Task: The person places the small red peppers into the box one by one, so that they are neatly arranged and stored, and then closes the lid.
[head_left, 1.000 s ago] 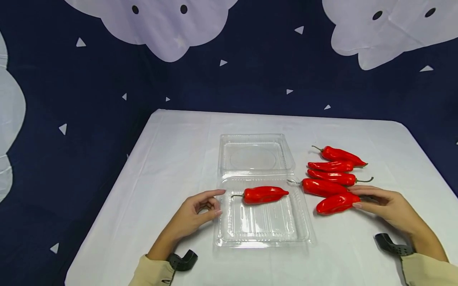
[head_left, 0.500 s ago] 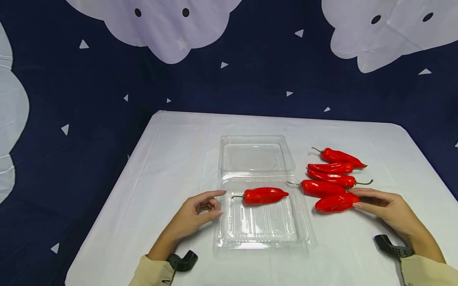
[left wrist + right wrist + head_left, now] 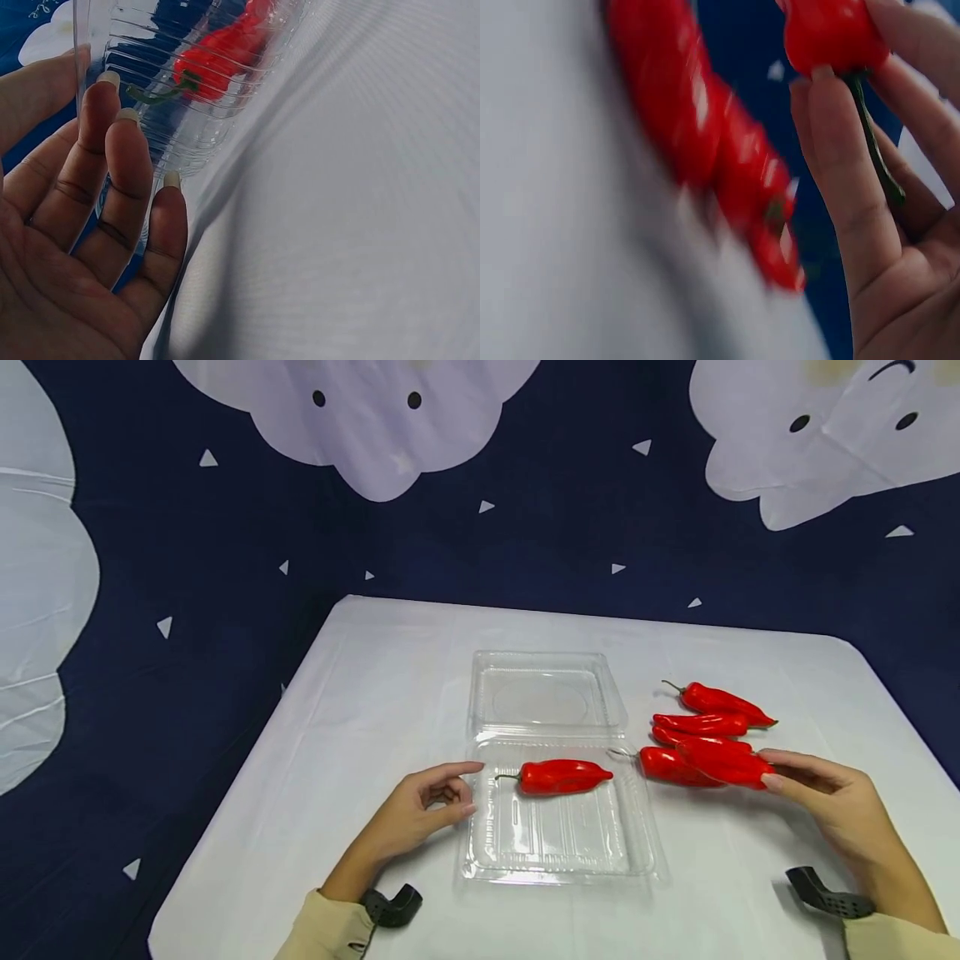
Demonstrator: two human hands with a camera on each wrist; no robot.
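Our fingers (image 3: 840, 172) on the right hand (image 3: 843, 802) pinch the stem end of a red pepper (image 3: 726, 764). We hold this pepper up off the white surface (image 3: 360, 710), just above the other peppers (image 3: 708, 714) that lie in a bunch on the right. It sits to the right of the clear box (image 3: 558, 827), near its edge but not inside it.

Our left hand (image 3: 420, 810) rests on the surface at the left side of the clear box. Its fingers (image 3: 120, 172) are loosely bent and touch the box wall, but they do not grab it. One more red pepper (image 3: 562, 775) lies inside the box, close to those fingers, with its green stem pointing at them. The box lid (image 3: 546, 697) lies open and flat behind it.
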